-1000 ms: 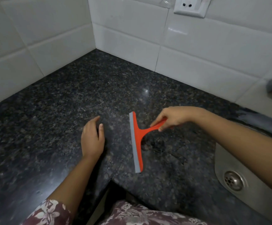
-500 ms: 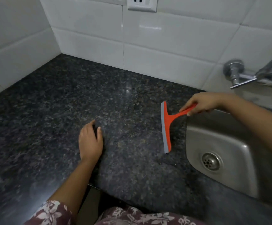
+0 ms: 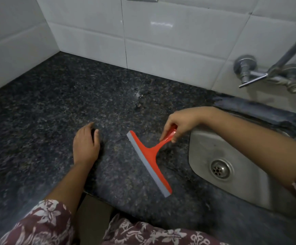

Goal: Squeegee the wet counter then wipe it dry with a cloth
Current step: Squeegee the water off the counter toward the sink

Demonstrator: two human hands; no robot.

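Observation:
An orange squeegee [image 3: 150, 160] with a grey rubber blade lies slanted on the dark speckled granite counter [image 3: 46, 112], its blade running from upper left to lower right. My right hand [image 3: 181, 123] grips its handle from the sink side. My left hand [image 3: 86, 144] rests flat on the counter to the left of the blade, fingers loosely together, holding nothing. No cloth is in view.
A steel sink [image 3: 205, 147] with a round drain [image 3: 220, 168] is sunk into the counter at the right. A chrome tap [image 3: 267, 75] juts from the white tiled wall [image 3: 161, 41] above it. The counter's front edge runs near my body.
My right hand brought the squeegee to the sink's edge, then back leftward, and turned the blade from near-vertical to a diagonal slant. My left hand has stayed put on the counter.

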